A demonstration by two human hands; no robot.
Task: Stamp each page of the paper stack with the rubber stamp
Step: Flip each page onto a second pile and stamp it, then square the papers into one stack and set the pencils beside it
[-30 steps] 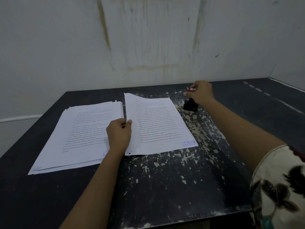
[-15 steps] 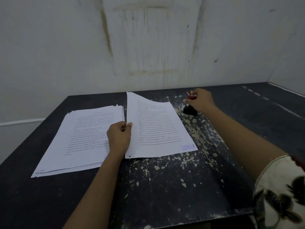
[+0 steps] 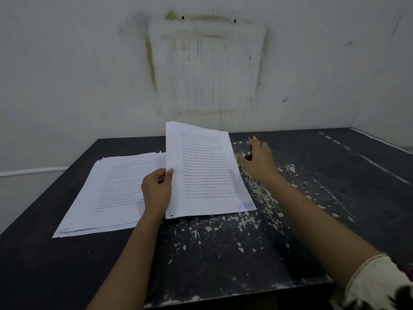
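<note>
A stack of printed pages (image 3: 111, 193) lies on the left of the black table (image 3: 223, 253). My left hand (image 3: 157, 189) pinches the left edge of a single sheet (image 3: 205, 171) and holds that edge raised, so the sheet tilts up from the table. A purple stamp mark (image 3: 244, 205) shows in the sheet's lower right corner. My right hand (image 3: 259, 161) is stretched out just right of the sheet, closed around the rubber stamp (image 3: 248, 155). Only a dark and red bit of the stamp shows between the fingers.
The table's paint is chipped in pale flakes (image 3: 257, 198) under and beside the sheet. A stained white wall (image 3: 205, 74) rises straight behind the table. A dark floor with white lines (image 3: 357, 157) lies to the right.
My left hand has lifted the sheet's left edge higher, so the sheet stands steeper. My right hand has stayed on the stamp at the sheet's right. The view has tilted upward.
</note>
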